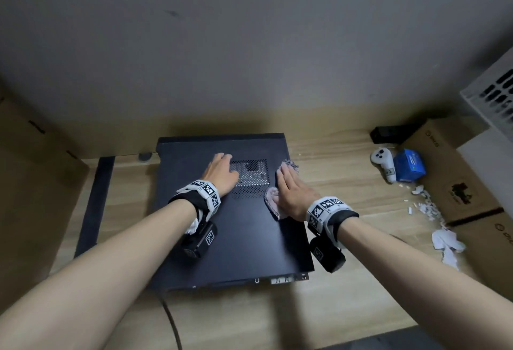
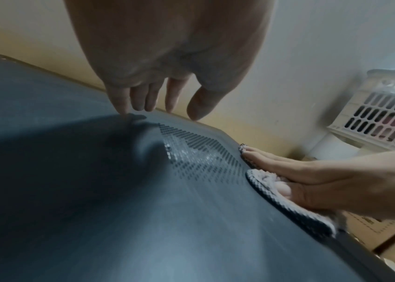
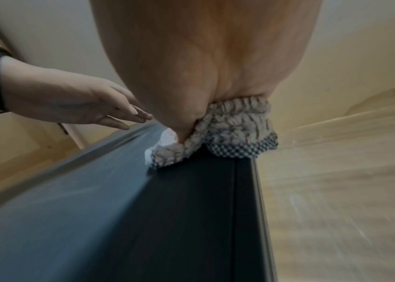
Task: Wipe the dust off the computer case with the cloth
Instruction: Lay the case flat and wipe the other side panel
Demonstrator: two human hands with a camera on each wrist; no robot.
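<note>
A black computer case lies flat on the wooden floor, its perforated vent panel facing up. My left hand rests flat on the case beside the vent, fingers straight, holding nothing. My right hand presses flat on a grey fuzzy cloth with a checkered edge, at the case's right edge. In the right wrist view the cloth bunches under my palm and hangs slightly over the case edge. From the left wrist, the cloth shows beneath the flat right hand.
The case sits against the wall. To the right on the floor lie a white controller, a blue box, torn paper scraps and cardboard boxes. A white basket stands far right. A cable trails from the case's near end.
</note>
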